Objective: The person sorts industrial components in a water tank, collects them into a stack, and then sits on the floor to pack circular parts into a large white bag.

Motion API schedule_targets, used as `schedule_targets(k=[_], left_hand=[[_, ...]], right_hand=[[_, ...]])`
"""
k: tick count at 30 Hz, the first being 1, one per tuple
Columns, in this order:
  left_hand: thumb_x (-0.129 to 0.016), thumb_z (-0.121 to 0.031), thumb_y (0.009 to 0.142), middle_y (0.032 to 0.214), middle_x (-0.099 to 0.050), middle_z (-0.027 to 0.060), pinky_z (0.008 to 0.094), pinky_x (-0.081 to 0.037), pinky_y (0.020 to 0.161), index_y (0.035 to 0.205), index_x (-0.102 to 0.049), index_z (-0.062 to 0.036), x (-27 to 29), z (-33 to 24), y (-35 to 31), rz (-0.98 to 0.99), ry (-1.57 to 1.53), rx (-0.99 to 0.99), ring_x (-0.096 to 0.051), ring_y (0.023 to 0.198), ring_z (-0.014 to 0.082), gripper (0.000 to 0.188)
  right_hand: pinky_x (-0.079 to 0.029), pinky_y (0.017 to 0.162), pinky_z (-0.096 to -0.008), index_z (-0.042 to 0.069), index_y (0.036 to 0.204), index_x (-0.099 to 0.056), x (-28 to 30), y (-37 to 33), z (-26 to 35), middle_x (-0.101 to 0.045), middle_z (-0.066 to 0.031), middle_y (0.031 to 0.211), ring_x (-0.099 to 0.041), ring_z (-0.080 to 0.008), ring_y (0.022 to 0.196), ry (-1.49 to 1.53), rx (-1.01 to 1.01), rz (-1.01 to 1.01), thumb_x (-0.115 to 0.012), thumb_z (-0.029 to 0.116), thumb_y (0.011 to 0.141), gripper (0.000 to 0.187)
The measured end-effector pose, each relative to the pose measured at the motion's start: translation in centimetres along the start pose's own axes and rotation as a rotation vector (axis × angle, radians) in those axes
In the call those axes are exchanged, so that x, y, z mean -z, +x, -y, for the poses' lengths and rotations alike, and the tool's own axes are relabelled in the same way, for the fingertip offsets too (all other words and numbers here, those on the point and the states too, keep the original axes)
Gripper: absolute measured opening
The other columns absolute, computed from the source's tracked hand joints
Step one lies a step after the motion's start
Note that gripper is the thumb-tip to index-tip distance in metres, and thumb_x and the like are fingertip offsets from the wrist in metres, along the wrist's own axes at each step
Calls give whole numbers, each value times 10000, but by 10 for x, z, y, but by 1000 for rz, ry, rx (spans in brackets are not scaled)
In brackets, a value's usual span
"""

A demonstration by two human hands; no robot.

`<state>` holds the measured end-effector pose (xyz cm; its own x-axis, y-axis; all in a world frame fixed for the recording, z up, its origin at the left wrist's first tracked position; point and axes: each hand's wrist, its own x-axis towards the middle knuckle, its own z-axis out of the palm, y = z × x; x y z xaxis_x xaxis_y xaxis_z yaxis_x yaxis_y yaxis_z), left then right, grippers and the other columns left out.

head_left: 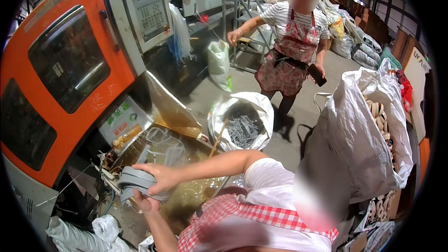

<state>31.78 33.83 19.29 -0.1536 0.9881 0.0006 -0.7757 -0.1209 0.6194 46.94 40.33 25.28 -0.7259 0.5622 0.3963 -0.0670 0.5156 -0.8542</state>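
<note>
The two hands, left [146, 202] and right [161, 178], both grasp one small stack of grey curved plastic pieces [135, 180], the right from above and the left from below; fingers hide part of it, so it may be two or three pieces. The stack is held up at the left side of one basin of cloudy water [198, 191]. Beyond the basin stands one open white sack [266, 114] of many grey strips [243, 131], too tangled to count. One larger white sack [354, 130] at right holds several beige curved pieces [380, 119]. One orange machine [74, 135] shows two dark windows [70, 60]. One co-worker [295, 39] holds one phone [317, 74].
</note>
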Motion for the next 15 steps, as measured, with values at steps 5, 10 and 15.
schedule_targets(k=[5, 10, 15], left_hand=[[-598, -524, 718, 1246, -439, 101, 438, -306, 988, 1255, -376, -46, -21, -10, -1, 190, -210, -63, -423, 1140, 257, 753], [-623, -570, 669, 1254, -428, 112, 439, -292, 998, 1264, -353, -27, -26, -8, 2, 215, -256, -44, -415, 1147, 263, 850], [-627, -557, 676, 1202, -467, 140, 436, -323, 982, 1281, -311, -16, -40, -4, -1, 364, -220, -63, -452, 1110, 258, 871]], right_hand=[[-226, 1011, -427, -13, 1320, -229, 0, -7, -30, -262, -201, 1339, -240, -353, 1241, -168, 314, -4, -631, 403, 674, 867], [-171, 1002, -510, 33, 1310, -309, 9, -13, -29, -221, -174, 1379, -172, -378, 1260, -234, 605, -60, -627, 422, 708, 785], [-191, 988, -489, 79, 1253, -423, 17, -20, -32, -260, -179, 1350, -217, -370, 1234, -156, 500, -43, -608, 378, 760, 606]])
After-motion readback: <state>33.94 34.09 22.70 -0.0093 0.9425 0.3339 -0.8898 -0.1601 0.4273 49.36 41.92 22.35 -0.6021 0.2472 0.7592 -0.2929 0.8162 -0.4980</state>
